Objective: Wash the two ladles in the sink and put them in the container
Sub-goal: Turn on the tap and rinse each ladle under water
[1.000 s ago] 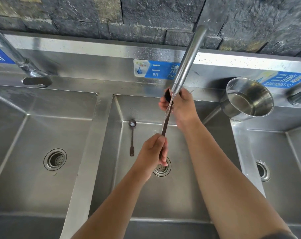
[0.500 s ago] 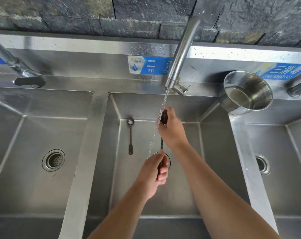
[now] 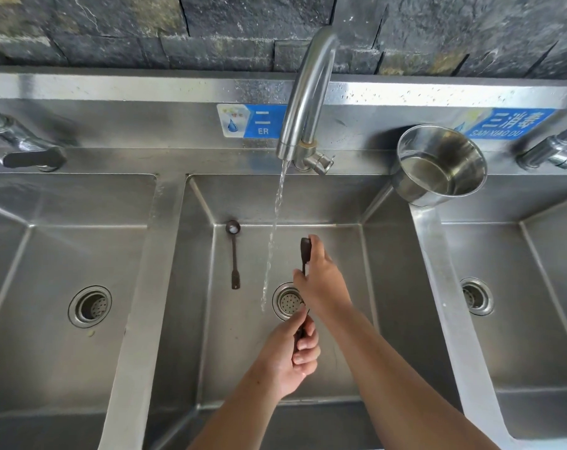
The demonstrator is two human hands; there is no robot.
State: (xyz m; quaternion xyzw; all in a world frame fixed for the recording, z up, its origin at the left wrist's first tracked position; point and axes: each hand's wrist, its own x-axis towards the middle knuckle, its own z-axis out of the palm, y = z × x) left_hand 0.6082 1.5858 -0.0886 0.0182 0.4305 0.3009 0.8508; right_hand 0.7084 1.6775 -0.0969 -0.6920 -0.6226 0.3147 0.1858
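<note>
Held ladle [image 3: 305, 251] is hanging just right of the water stream [image 3: 274, 235], not under it, long axis running away from the person, bowl seemingly at the far end. Right hand [image 3: 321, 284] is gripping its upper stem, left hand [image 3: 295, 355] is clenching the handle end. Second ladle [image 3: 233, 254] is lying left of the stream.

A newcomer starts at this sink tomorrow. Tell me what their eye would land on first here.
Water streams from the curved faucet into the middle basin, just left of a dark ladle gripped by the left hand at its handle and the right hand near its bowl. A second ladle lies on the basin floor further left, and a shiny steel container sits on the back ledge to the right.
</note>
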